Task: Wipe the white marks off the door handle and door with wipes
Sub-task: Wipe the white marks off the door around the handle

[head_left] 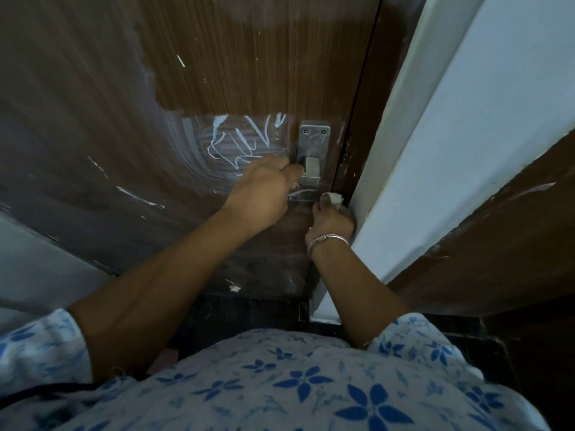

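A person stands close to a brown wooden door (217, 57), both hands at its metal door handle (312, 157). The left hand (264, 188) curls against the handle's left side; whether it grips anything cannot be told. The right hand (331, 219), a silver bracelet (326, 241) on its wrist, pinches a white wipe (335, 199) against the door just below the handle. White marks (242, 141) are scrawled on the wood left of the handle, ringed by pale smears.

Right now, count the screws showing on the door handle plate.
2: one screw at top left of the plate, another top right. The left hand may hide more lower down.
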